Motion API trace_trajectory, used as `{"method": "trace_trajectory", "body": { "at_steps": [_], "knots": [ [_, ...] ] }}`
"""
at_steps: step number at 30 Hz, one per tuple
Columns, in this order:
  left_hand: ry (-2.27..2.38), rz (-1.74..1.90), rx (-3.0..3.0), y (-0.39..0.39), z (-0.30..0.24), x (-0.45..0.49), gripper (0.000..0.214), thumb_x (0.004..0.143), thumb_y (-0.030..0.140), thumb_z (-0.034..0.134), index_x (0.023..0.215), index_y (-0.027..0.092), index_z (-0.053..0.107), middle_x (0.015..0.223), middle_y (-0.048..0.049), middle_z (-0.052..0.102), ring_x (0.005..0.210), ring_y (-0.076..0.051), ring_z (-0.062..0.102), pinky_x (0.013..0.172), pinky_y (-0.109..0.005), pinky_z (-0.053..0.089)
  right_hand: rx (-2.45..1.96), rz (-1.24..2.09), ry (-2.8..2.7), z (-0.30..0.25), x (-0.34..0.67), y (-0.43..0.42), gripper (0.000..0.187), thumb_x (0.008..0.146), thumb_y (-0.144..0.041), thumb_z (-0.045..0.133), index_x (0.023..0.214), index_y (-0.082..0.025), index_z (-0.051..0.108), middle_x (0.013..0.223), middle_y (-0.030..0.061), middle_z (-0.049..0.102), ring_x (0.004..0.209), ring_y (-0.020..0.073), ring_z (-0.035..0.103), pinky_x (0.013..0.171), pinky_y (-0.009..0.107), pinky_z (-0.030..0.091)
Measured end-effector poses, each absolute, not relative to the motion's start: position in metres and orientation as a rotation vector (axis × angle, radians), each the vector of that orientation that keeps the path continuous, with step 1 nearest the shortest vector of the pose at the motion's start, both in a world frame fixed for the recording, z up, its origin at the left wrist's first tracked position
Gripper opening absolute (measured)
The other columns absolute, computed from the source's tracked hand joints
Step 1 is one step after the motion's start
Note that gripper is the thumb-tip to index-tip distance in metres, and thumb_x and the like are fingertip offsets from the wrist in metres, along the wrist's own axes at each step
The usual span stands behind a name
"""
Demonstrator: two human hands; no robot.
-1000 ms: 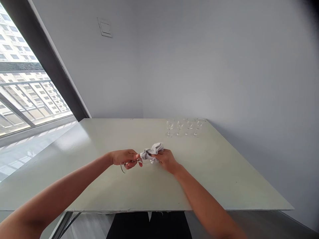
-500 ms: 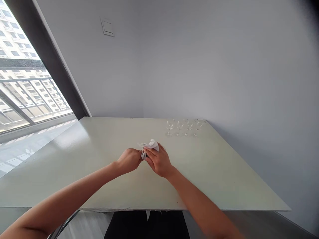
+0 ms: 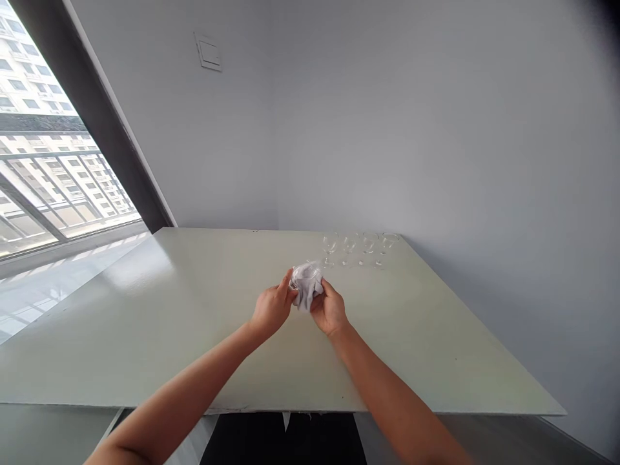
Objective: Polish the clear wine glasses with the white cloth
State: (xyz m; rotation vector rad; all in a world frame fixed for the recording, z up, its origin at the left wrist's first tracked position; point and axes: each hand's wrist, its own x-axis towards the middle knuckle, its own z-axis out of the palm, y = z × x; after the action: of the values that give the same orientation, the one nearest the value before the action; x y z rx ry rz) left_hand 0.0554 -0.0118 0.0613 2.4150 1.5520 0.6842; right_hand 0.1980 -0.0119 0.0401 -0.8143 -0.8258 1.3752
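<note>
Over the middle of the table, my left hand [image 3: 274,309] and my right hand [image 3: 331,307] hold a bunched white cloth [image 3: 307,289] between them. Clear, shiny edges of a glass [image 3: 301,268] show at the cloth's upper part; its stem and foot cannot be made out. My left fingers and thumb close on the glass from the left side. On the right, my other hand grips the cloth, its thumb near the upper edge and its fingers partly hidden underneath.
Several clear stemmed glasses [image 3: 361,245] stand upright in a row near the back right of the pale table [image 3: 194,361]. Grey walls [image 3: 411,116] border the table's back and right side. A window [image 3: 53,155] is at the left.
Both hands have shifted slightly, the left one to the right and turned more upright. My right hand has gone from lying over the cloth to holding its right side, and more cloth shows.
</note>
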Motion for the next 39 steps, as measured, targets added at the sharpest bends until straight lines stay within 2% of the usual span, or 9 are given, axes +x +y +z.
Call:
{"method": "trace_trajectory", "body": {
  "at_steps": [4, 8, 10, 13, 19, 23, 28, 33, 39],
  "knots": [
    [1.504, 0.879, 2.114, -0.015, 0.053, 0.081, 0.044, 0.088, 0.027, 0.031, 0.13, 0.017, 0.03, 0.097, -0.0092, 0.06, 0.08, -0.02, 0.057, 0.062, -0.028, 0.038, -0.863, 1.065, -1.029, 0.044, 0.185, -0.032, 0.039, 0.086, -0.049, 0.038, 0.115, -0.025, 0.047, 0.112, 0.007, 0.055, 0.103, 0.0206, 0.052, 0.084, 0.035, 0.044],
    [1.194, 1.021, 1.76, -0.025, 0.056, 0.093, 0.029, 0.086, 0.027, 0.032, 0.11, 0.022, 0.048, 0.098, -0.0071, 0.06, 0.082, -0.019, 0.056, 0.068, -0.03, 0.042, -0.958, 0.633, -1.459, 0.047, 0.187, -0.042, 0.042, 0.089, -0.042, 0.035, 0.128, -0.027, 0.043, 0.144, 0.0042, 0.02, 0.13, 0.0228, 0.025, 0.102, 0.04, 0.03],
    [1.039, 1.012, 1.592, -0.027, 0.06, 0.091, 0.026, 0.082, 0.024, 0.038, 0.105, 0.02, 0.05, 0.098, -0.0069, 0.059, 0.084, -0.019, 0.055, 0.07, -0.031, 0.043, -0.969, 0.55, -1.599, 0.049, 0.191, -0.042, 0.038, 0.09, -0.04, 0.035, 0.12, -0.027, 0.053, 0.146, 0.0022, 0.017, 0.13, 0.025, 0.025, 0.103, 0.041, 0.029],
    [0.856, 0.948, 1.355, -0.026, 0.066, 0.084, 0.035, 0.072, 0.017, 0.047, 0.107, 0.017, 0.049, 0.093, -0.0052, 0.059, 0.084, -0.017, 0.055, 0.073, -0.03, 0.044, -0.954, 0.627, -1.61, 0.049, 0.193, -0.04, 0.037, 0.091, -0.038, 0.033, 0.113, -0.026, 0.06, 0.144, 0.0024, 0.025, 0.123, 0.025, 0.038, 0.099, 0.039, 0.036],
    [0.856, 1.054, 1.232, -0.022, 0.06, 0.085, 0.053, 0.065, 0.01, 0.043, 0.116, 0.023, 0.045, 0.089, -0.0018, 0.053, 0.084, -0.013, 0.051, 0.076, -0.026, 0.044, -0.967, 0.805, -1.369, 0.04, 0.187, -0.035, 0.043, 0.089, -0.035, 0.039, 0.131, -0.029, 0.04, 0.147, 0.0015, 0.018, 0.127, 0.0231, 0.033, 0.099, 0.039, 0.036],
    [0.983, 1.024, 1.191, -0.02, 0.045, 0.093, 0.066, 0.066, 0.01, 0.04, 0.13, 0.025, 0.032, 0.097, -0.005, 0.052, 0.09, -0.015, 0.052, 0.081, -0.028, 0.044, -1.049, 0.919, -1.276, 0.033, 0.186, -0.03, 0.052, 0.084, -0.035, 0.046, 0.134, -0.027, 0.034, 0.139, 0.0045, 0.035, 0.123, 0.023, 0.038, 0.098, 0.04, 0.036],
    [1.086, 1.0, 1.057, -0.021, 0.032, 0.093, 0.08, 0.062, 0.007, 0.042, 0.137, 0.024, 0.022, 0.104, -0.0067, 0.053, 0.101, -0.016, 0.051, 0.084, -0.027, 0.042, -1.113, 1.009, -1.189, 0.028, 0.187, -0.026, 0.056, 0.076, -0.031, 0.056, 0.129, -0.026, 0.039, 0.109, 0.0044, 0.061, 0.098, 0.022, 0.057, 0.085, 0.036, 0.044],
    [1.106, 0.974, 1.095, -0.016, 0.04, 0.081, 0.067, 0.066, 0.017, 0.054, 0.131, 0.022, 0.039, 0.078, -0.0001, 0.052, 0.08, -0.013, 0.052, 0.076, -0.026, 0.04, -1.111, 1.078, -1.034, 0.026, 0.198, -0.016, 0.041, 0.067, -0.029, 0.063, 0.107, -0.022, 0.055, 0.087, 0.0025, 0.064, 0.078, 0.0204, 0.057, 0.067, 0.031, 0.046],
    [0.976, 1.011, 1.134, 0.01, 0.06, 0.061, 0.039, 0.07, 0.039, 0.062, 0.1, 0.014, 0.058, 0.075, -0.0017, 0.054, 0.07, -0.012, 0.05, 0.064, -0.023, 0.037, -0.879, 1.616, -0.767, 0.036, 0.199, -0.013, 0.037, 0.058, -0.034, 0.075, 0.087, -0.017, 0.061, 0.07, 0.0, 0.06, 0.058, 0.012, 0.053, 0.053, 0.024, 0.042]
  ]
}}
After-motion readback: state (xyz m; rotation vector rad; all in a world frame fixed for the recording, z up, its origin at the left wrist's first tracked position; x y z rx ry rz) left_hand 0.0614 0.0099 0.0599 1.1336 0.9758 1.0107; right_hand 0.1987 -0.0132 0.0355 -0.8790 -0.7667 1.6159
